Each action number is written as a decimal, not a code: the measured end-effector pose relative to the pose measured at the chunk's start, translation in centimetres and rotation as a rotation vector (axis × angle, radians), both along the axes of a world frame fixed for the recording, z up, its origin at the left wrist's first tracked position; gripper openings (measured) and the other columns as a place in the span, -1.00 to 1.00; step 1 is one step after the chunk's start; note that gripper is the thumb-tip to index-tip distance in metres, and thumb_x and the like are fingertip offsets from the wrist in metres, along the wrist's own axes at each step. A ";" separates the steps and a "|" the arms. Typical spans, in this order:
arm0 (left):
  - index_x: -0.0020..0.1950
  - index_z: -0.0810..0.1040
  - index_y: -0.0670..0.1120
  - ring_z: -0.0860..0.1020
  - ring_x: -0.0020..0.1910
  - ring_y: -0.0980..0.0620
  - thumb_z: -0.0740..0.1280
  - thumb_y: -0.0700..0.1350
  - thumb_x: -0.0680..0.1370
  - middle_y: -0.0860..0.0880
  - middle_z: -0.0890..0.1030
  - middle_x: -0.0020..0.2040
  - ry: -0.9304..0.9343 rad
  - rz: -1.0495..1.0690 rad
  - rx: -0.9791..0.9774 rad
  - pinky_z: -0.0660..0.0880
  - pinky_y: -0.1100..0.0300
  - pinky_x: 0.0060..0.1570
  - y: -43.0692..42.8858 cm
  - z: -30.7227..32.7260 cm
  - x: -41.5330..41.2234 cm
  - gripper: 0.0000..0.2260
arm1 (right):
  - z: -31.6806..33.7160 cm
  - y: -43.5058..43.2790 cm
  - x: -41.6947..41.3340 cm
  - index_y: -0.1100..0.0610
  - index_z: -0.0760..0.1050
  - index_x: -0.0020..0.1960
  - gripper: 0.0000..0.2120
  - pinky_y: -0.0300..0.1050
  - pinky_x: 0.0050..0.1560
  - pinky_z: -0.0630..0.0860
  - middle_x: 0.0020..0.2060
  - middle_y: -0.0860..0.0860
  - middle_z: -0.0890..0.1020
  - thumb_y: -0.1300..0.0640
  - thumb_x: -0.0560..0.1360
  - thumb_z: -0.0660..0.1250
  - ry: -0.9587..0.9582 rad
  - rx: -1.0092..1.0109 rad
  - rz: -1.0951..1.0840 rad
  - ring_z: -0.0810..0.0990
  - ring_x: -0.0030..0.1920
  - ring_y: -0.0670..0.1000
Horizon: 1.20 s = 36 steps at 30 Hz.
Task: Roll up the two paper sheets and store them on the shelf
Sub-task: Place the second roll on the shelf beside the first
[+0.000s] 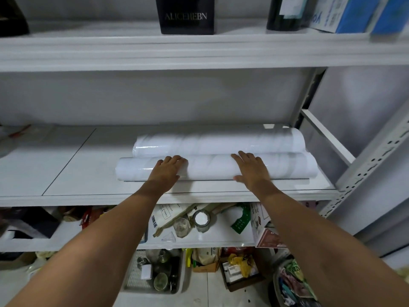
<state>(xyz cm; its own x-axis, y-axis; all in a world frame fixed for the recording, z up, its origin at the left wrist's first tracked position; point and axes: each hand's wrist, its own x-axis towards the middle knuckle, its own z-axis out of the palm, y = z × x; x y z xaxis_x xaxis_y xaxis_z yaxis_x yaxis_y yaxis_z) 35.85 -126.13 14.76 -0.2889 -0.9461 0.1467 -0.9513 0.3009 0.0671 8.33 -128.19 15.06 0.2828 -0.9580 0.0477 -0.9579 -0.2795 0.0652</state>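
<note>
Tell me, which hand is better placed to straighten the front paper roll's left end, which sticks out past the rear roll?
Left, probably. The left hand rests on the front paper roll nearer that end; the right hand lies past its middle.

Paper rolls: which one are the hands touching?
The front paper roll, nearest the shelf edge. Left hand and right hand rest on it; the back paper roll lies behind.

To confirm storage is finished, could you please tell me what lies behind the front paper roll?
The second roll lies right behind it on the shelf, against it. The left hand and right hand rest on the front roll, hiding parts of it.
</note>
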 end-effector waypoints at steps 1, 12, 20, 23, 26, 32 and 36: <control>0.39 0.26 -0.03 0.32 0.30 -0.06 0.32 -0.17 0.49 -0.01 0.33 0.37 0.005 0.004 -0.002 0.27 0.06 0.25 0.0 0.0 -0.1 -0.51 | 0.0 0.0 -0.1 0.03 -0.01 0.51 -0.29 0.01 0.42 0.08 0.49 0.03 0.11 -0.06 0.51 0.29 0.009 -0.002 0.000 0.11 0.46 0.08; 0.39 0.26 -0.05 0.30 0.31 -0.08 0.29 -0.15 0.51 -0.03 0.32 0.38 -0.027 0.010 -0.051 0.27 0.04 0.26 0.4 0.5 -0.5 -0.53 | -0.1 0.4 0.0 0.00 0.04 0.50 -0.33 0.04 0.46 -0.07 0.48 0.00 0.18 -0.14 0.51 0.24 -0.007 -0.080 0.047 0.11 0.46 0.10; 0.39 0.26 -0.04 0.31 0.31 -0.06 0.27 -0.13 0.52 -0.01 0.33 0.38 -0.036 0.006 -0.017 0.27 0.06 0.26 0.7 0.3 -0.4 -0.55 | -0.2 0.7 0.2 0.03 0.06 0.49 -0.35 0.02 0.41 0.06 0.47 0.02 0.19 -0.15 0.52 0.22 -0.005 -0.062 0.038 0.19 0.41 0.11; 0.39 0.27 -0.04 0.32 0.30 -0.06 0.27 -0.13 0.52 -0.01 0.34 0.37 -0.025 -0.001 -0.020 0.27 0.07 0.25 0.8 0.3 -0.4 -0.55 | -0.4 0.9 0.0 0.03 0.04 0.50 -0.33 0.02 0.41 0.05 0.46 0.02 0.20 -0.16 0.51 0.22 -0.012 -0.074 0.052 0.16 0.42 0.11; 0.39 0.27 -0.05 0.32 0.30 -0.07 0.27 -0.13 0.52 -0.02 0.33 0.37 -0.020 -0.004 -0.029 0.27 0.07 0.25 0.8 0.4 -0.5 -0.55 | -0.4 1.0 -0.1 0.03 0.03 0.50 -0.32 0.03 0.42 0.03 0.47 0.02 0.18 -0.16 0.51 0.23 -0.013 -0.076 0.052 0.14 0.43 0.12; 0.38 0.28 -0.05 0.32 0.29 -0.08 0.27 -0.14 0.52 -0.03 0.34 0.36 -0.017 -0.005 -0.033 0.26 0.07 0.24 0.9 0.7 -0.7 -0.56 | -0.4 1.0 -0.1 0.01 0.02 0.51 -0.31 0.03 0.44 0.00 0.49 0.02 0.14 -0.16 0.51 0.24 -0.026 -0.061 0.048 0.10 0.45 0.12; 0.38 0.29 -0.05 0.33 0.28 -0.08 0.27 -0.14 0.52 -0.04 0.35 0.36 -0.025 -0.014 -0.045 0.28 0.06 0.23 0.9 0.8 -0.6 -0.57 | -0.2 1.0 -0.1 0.01 0.03 0.50 -0.32 0.03 0.44 0.02 0.49 0.02 0.15 -0.16 0.51 0.24 -0.032 -0.059 0.052 0.10 0.45 0.12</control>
<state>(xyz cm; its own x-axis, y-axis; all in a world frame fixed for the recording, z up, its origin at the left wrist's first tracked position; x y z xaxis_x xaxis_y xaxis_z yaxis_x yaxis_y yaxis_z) 35.25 -125.19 15.55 -0.3064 -0.9344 0.1816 -0.9481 0.3165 0.0291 8.27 -127.14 14.86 0.3295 -0.9373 0.1132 -0.9441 -0.3256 0.0523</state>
